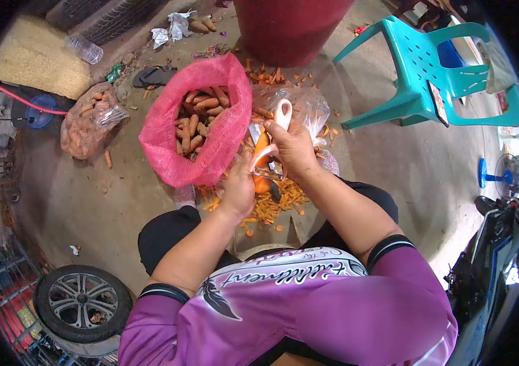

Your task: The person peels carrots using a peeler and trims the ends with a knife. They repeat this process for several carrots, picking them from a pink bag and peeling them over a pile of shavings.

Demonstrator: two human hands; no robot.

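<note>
Left hand: my left hand [238, 190] sits closest to my knees, fingers clamped around the lower end of a stubby orange carrot [262, 147]. I hold it by the tip so the rest of its length stays bare for the blade.
Carrot: it stands nearly upright between my two hands, at the centre of my view and just above my lap, its upper end pointing to 12 o'clock.
Right hand: my right hand [294, 149] is at 1 o'clock from the left one, fingers wrapped tight on a white plastic-handled peeler [282, 113]. The looped handle sticks up past my knuckles, and the blade end lies against the carrot's side.
Peelings: a heap of thin orange peelings [273, 207] lies on the grey concrete floor [107, 201] right under my hands, I judge because I work over that one spot.
Sack: a pink mesh sack [214, 163] lies at 11 o'clock, mouth rolled open towards me, with unpeeled carrots [197, 122] inside. It is near enough to reach without standing.
Clear bag: a crumpled clear plastic bag [309, 104] lies at 12 o'clock, just behind the peeler. I cannot tell what it holds.
Second bag: a clear bag stuffed with carrots [85, 125] lies at 10 o'clock, well apart from the sack.
Barrel: a dark red barrel [290, 27] stands farther off at 12 o'clock.
Chair: a teal plastic chair [418, 73] stands at 2 o'clock, nobody in it.
</note>
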